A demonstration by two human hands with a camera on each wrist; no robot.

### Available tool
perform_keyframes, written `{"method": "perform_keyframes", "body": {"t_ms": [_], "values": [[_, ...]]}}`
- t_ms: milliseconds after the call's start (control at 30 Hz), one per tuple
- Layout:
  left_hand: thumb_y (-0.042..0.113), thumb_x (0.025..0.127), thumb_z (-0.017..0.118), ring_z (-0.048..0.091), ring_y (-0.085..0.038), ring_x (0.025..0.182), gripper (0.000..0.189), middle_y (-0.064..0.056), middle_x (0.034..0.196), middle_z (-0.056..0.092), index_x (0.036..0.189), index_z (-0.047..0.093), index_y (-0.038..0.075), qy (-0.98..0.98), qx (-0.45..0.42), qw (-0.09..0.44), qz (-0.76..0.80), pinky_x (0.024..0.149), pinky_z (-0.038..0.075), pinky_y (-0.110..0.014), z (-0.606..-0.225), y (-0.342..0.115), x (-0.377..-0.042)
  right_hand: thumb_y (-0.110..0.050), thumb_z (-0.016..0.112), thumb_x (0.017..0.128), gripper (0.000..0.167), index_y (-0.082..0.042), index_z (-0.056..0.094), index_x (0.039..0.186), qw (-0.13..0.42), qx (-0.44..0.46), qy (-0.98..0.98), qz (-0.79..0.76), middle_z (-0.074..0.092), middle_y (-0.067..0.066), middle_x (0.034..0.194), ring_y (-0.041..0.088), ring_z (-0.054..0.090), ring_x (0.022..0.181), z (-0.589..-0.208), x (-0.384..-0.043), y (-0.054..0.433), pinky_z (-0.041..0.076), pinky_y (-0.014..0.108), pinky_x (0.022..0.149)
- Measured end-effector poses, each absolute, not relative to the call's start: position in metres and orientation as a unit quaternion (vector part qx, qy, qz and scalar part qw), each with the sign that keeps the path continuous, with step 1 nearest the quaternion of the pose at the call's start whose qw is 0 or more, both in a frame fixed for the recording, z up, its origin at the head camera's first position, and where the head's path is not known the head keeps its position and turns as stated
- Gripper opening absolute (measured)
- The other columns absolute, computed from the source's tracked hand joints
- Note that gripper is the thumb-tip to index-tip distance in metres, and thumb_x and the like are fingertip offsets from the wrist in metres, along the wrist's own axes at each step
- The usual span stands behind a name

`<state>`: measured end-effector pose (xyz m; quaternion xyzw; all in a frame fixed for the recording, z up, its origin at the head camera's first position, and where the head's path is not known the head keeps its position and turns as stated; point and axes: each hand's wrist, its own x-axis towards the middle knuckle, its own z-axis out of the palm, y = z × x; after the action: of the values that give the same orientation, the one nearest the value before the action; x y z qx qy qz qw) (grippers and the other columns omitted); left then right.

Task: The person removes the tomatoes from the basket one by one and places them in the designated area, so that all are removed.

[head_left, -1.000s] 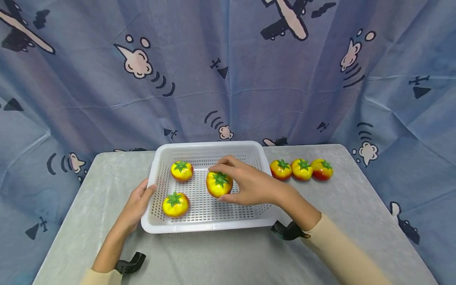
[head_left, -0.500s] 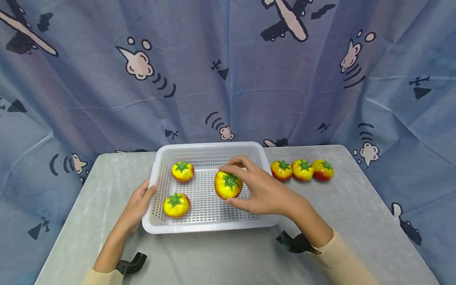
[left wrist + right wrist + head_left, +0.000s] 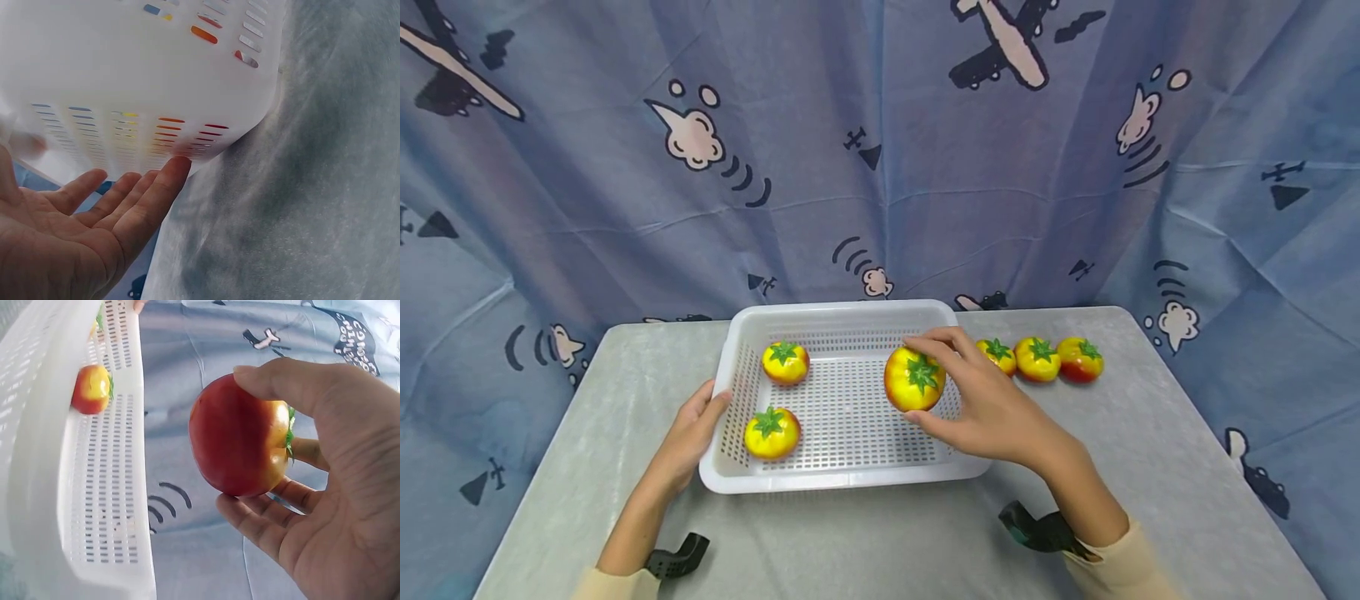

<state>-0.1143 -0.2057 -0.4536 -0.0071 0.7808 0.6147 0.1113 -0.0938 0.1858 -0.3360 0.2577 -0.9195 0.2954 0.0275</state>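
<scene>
My right hand point(image 3: 996, 408) holds a yellow-and-red toy tomato point(image 3: 914, 379) with a green star-shaped top, thumb on one side and fingers on the other. In the head view it overlaps the right part of a white perforated plastic basket point(image 3: 842, 481); the right wrist view shows this tomato's red underside point(image 3: 231, 440) above the basket's rim level. My left hand point(image 3: 688, 429) grips the basket's left side, thumb at the rim and fingers point(image 3: 150, 203) against the outer wall. Two similar tomatoes, one at the back point(image 3: 786, 363) and one in front point(image 3: 772, 433), sit in the basket's left half.
Right of the basket, three more tomatoes point(image 3: 1037, 359) stand in a row on the grey cloth-covered table point(image 3: 850, 542); my right hand partly hides the nearest. A blue patterned curtain point(image 3: 880, 167) hangs directly behind the table. Black straps point(image 3: 677, 557) circle both wrists.
My right hand has carried the tomato rightward, from the basket's middle to near its right side, and the tomato looks larger, nearer the camera. My left hand stays on the basket.
</scene>
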Motion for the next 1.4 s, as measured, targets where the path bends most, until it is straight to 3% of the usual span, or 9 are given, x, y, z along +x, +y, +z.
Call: {"method": "perform_keyframes", "body": {"t_ms": [400,767,1400], "values": [[0.033,0.116,0.034,0.066,-0.044,0.128,0.058,-0.033,0.157,0.047,0.167,0.023,0.006,0.781,0.006,0.107,0.615,0.089,0.068,-0.038,-0.455,-0.207,-0.114,-0.022,0.090,0.086,0.075,-0.021,0.053,0.151,0.057,0.205,-0.921,0.327,0.049,0.007,0.150,0.029,0.056,0.132,-0.351,-0.088,0.216,0.060,0.057,0.106],[0.034,0.116,0.035,0.067,-0.045,0.128,0.058,-0.032,0.157,0.048,0.167,0.023,0.009,0.782,-0.003,0.108,0.614,0.087,0.069,-0.041,-0.454,-0.206,-0.114,-0.019,0.089,0.087,0.075,-0.017,0.053,0.152,0.112,0.139,-0.926,0.333,0.047,0.014,0.149,0.036,0.053,0.133,-0.367,-0.086,0.244,0.057,0.068,0.103],[0.033,0.116,0.035,0.067,-0.045,0.127,0.058,-0.032,0.156,0.049,0.167,0.024,0.008,0.784,-0.003,0.104,0.613,0.087,0.069,-0.040,-0.453,-0.206,-0.115,-0.020,0.086,0.090,0.078,-0.007,0.047,0.157,0.105,0.074,-0.934,0.334,0.043,0.024,0.151,0.046,0.049,0.135,-0.412,-0.086,0.278,0.052,0.072,0.105]]}}
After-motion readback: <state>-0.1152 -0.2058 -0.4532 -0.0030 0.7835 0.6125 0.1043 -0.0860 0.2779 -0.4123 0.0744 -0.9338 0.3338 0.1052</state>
